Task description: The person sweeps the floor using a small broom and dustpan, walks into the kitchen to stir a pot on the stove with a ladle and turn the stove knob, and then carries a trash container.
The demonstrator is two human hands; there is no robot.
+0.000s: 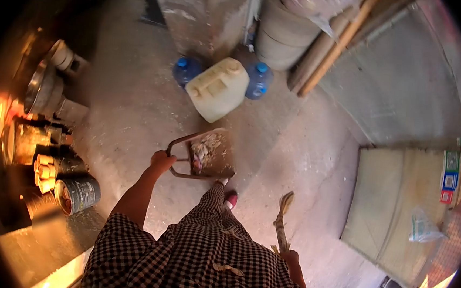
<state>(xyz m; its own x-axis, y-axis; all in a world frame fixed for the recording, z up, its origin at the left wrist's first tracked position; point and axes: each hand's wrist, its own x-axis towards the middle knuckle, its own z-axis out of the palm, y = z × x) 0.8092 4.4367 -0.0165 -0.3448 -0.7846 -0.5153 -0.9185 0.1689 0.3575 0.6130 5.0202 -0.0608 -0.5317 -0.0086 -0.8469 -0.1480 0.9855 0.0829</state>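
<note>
My left hand is closed around the tubular handle of a metal dustpan, held in front of my feet. Pale scraps and chips lie in the pan, mostly toward its handle side. On the other side, my right hand grips a short, pale, stick-like thing with a frayed, yellowish end pointing away from me. Its exact kind is unclear. Nothing but floor shows around that frayed end.
Ahead stand a whitish plastic jerrycan and blue water bottles. A large grey bin and a leaning wooden pole are behind them. Tins and pots line the left; a pale cabinet stands right.
</note>
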